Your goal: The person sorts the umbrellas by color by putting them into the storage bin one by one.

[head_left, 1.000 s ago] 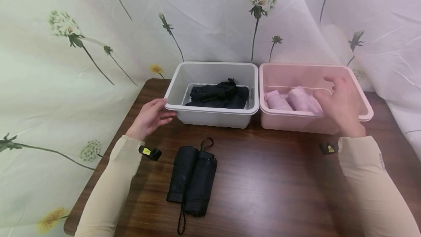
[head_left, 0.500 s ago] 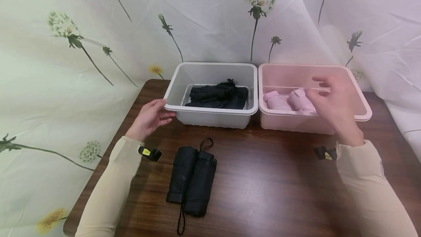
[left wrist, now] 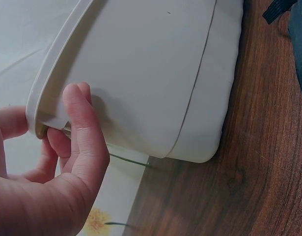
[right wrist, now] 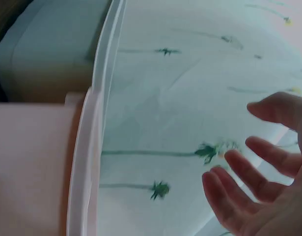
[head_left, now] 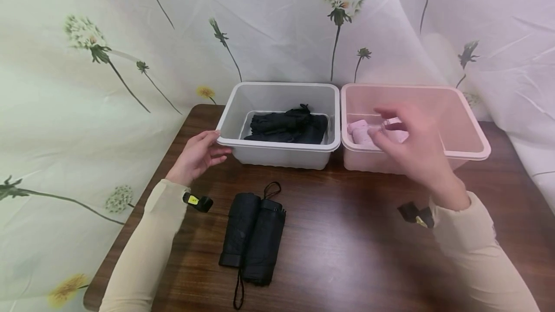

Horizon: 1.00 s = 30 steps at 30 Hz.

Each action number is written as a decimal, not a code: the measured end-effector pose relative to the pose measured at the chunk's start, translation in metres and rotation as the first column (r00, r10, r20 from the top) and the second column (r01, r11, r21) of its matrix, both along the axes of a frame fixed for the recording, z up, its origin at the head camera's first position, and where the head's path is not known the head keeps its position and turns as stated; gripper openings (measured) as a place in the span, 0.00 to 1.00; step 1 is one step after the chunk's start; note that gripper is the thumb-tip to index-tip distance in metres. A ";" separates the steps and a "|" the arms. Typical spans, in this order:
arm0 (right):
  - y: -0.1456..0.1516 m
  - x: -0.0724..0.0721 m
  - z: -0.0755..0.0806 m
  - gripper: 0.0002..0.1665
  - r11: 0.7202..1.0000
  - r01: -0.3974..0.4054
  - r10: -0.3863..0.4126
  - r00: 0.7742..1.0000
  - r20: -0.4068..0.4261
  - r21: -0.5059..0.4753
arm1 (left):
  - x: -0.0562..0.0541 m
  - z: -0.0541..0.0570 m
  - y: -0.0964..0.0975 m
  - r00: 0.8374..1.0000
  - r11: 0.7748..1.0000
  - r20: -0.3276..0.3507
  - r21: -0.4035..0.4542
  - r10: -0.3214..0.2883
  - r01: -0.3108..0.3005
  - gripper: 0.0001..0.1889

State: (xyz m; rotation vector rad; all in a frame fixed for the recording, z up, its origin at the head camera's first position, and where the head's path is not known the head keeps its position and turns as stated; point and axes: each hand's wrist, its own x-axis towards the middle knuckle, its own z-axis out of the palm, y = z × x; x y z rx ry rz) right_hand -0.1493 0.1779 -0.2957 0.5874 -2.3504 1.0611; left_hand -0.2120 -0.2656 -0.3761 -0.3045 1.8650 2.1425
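My left hand [head_left: 197, 156] pinches white bin [head_left: 282, 156]; right hand [head_left: 418, 146], fingers apart. Folded umbrellas [head_left: 264, 240] lie nearer left, long axes forward.

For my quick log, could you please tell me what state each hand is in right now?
Left hand: closed, pinching the white box by its rim.
Right hand: open, holding nothing, near the pink box.

Umbrellas [head_left: 264, 244] are black, the left bin [head_left: 282, 154] grey, right bin [head_left: 368, 159] pink, bundles [head_left: 360, 131] seemingly lilac, cloth [head_left: 277, 37] flowered.
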 end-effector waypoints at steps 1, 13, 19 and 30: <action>-0.004 0.002 -0.001 0.23 1.000 -0.019 0.020 0.999 -0.027 0.021 | 0.000 0.000 0.000 1.000 1.000 0.001 0.001 0.001 -0.001 0.20; -0.052 0.010 -0.038 0.28 0.870 -0.416 0.440 0.897 -0.038 0.265 | -0.001 -0.001 -0.001 1.000 1.000 0.005 -0.001 0.004 -0.004 0.20; -0.079 0.017 -0.066 0.28 0.803 -0.496 0.518 0.855 0.025 0.331 | 0.000 -0.001 -0.001 1.000 1.000 0.007 0.000 0.007 -0.007 0.20; -0.131 0.035 -0.116 0.30 0.634 -0.605 0.549 0.791 0.271 0.482 | 0.000 -0.002 -0.002 1.000 1.000 0.011 -0.011 0.009 -0.009 0.28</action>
